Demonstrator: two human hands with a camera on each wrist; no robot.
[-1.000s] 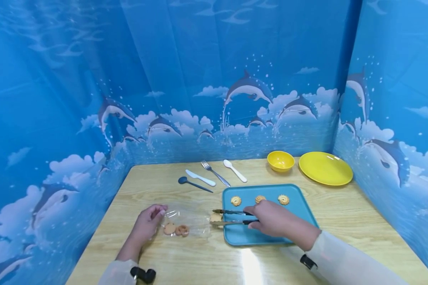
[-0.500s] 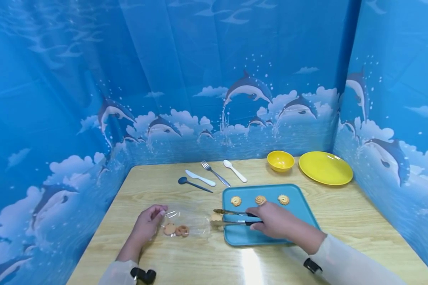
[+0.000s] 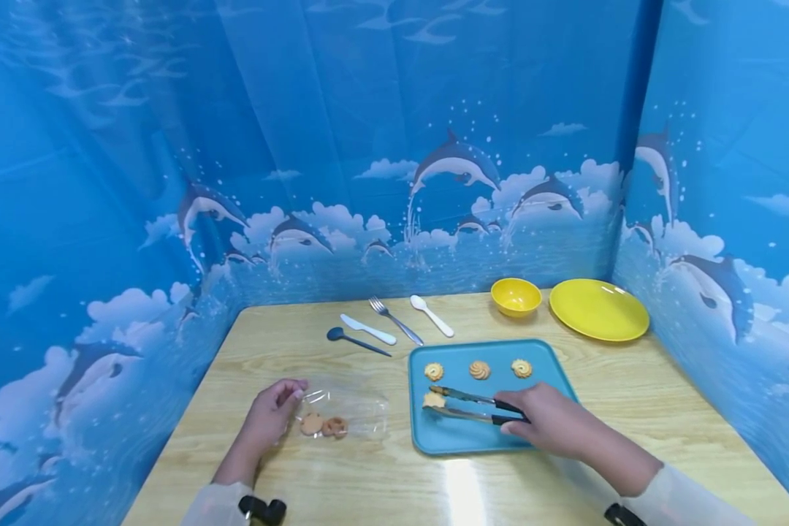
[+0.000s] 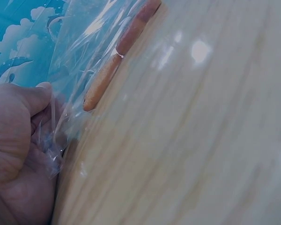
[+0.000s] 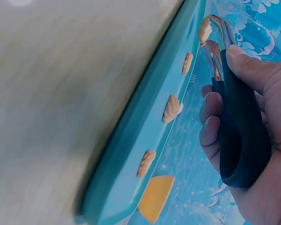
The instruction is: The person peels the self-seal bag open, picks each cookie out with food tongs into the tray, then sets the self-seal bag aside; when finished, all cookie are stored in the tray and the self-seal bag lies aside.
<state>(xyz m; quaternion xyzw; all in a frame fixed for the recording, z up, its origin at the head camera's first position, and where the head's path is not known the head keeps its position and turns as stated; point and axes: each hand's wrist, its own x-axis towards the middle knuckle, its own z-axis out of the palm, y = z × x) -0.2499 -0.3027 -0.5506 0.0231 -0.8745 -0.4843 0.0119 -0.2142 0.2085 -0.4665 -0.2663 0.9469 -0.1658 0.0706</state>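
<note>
Right hand (image 3: 555, 420) fingers curled round tongs (image 3: 509, 420), 1 cookie (image 3: 433, 399) clamped over tray (image 3: 470, 438); left hand (image 3: 269, 414) pinching clear bag (image 3: 361, 410) left of tray, 2 cookies (image 3: 312, 424) inside

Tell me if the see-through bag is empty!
Not empty: in the head view, at least two cookies show through the clear plastic of the bag.
</note>
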